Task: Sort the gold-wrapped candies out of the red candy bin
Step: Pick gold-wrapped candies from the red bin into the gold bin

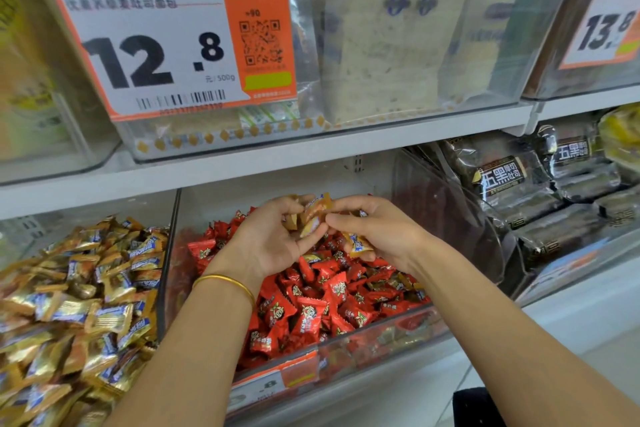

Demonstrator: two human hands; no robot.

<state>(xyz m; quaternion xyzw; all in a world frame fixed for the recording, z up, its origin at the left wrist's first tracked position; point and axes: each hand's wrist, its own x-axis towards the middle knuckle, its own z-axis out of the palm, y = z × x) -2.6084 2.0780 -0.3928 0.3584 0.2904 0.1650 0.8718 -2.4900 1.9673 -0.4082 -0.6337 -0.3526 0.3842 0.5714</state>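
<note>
Your left hand (273,243) is cupped palm-up over the red candy bin (398,329), its fingers curled round a small cluster of gold-wrapped candies (313,215). Your right hand (377,232) meets it thumb to thumb, its fingers curled, and pinches a single gold candy (358,243) under its lower fingers. Both hands hang just above the red candies (311,312), toward the back of the bin.

The heap of gold candies (79,295) in the neighbouring bin lies to your left, past the divider wall. The loaded left hand is the nearer one, so it probably only has to swing sideways. A stray gold wrapper (313,257) shows just below your hands, between the wrists.
</note>
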